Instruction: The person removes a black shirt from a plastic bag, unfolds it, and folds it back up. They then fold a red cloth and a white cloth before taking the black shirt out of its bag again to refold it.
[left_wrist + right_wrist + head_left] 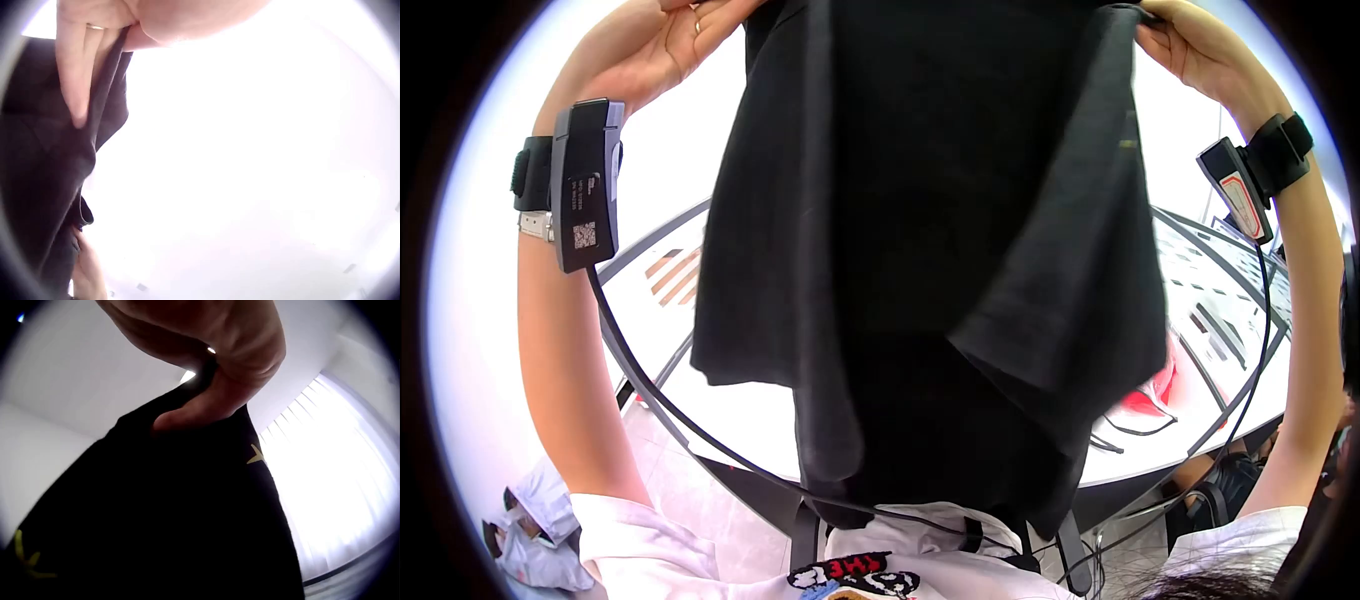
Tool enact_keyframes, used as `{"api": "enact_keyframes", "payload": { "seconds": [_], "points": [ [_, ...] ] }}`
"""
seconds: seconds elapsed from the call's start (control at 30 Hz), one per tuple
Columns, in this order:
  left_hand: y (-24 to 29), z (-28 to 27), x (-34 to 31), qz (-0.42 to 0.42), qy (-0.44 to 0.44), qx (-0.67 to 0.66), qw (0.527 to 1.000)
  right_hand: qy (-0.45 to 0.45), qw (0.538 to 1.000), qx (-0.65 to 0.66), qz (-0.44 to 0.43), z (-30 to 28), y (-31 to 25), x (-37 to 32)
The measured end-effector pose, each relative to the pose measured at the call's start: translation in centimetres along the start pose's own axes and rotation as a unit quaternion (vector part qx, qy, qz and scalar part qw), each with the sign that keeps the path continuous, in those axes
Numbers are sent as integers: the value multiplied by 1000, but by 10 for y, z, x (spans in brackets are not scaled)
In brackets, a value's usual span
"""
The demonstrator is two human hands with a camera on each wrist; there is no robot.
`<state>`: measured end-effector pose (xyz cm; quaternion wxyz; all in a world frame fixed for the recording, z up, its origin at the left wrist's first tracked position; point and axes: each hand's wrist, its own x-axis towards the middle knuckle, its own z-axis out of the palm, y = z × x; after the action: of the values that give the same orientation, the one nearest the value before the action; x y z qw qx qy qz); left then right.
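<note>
Hanging from two raised hands, one black cloth (910, 250), draped lengthwise in loose folds above a white counter (750, 415); small yellow marks are borne on its surface, as seen in the right wrist view. Its upper left part is gripped by the left hand (665, 60), the fabric being caught between thumb and fingers; a ring is worn on one finger. Its upper right corner is pinched by the right hand (1195, 55), with the thumb pressed against the fabric. Also listed: one black device (588, 185) strapped to the left wrist, a second device (1238, 190) strapped to the right, each fitted with a dark cable. On the counter, a red-and-white item (1155, 392) is partly hidden behind the cloth's right side; brown stripes (675, 275) are seen to its left. A pale fabric bundle (545, 510) is placed at lower left. White sleeves (645, 545) are worn by the person.
</note>
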<state>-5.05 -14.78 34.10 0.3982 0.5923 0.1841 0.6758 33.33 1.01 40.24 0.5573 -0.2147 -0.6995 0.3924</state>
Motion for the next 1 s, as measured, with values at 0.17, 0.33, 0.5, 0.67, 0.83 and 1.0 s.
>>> {"api": "enact_keyframes", "payload": {
  "seconds": [0.17,0.33,0.5,0.67,0.83,1.0],
  "points": [
    [-11,20,-13,69,-4,63,996,20,999,5,-45,34,-6,-31],
    [-27,45,-17,133,-25,176,975,52,992,-10,-116,43,-1,-52],
    [-24,53,-12,164,-218,189,943,-7,977,-96,-192,56,-3,-76],
    [-49,64,-16,428,-98,467,767,-35,864,-289,-411,61,12,-74],
    [-42,61,20,653,10,641,404,10,639,-426,-641,72,22,-73],
    [-47,73,15,637,111,705,292,108,656,-460,-589,103,21,-93]
  ]
}}
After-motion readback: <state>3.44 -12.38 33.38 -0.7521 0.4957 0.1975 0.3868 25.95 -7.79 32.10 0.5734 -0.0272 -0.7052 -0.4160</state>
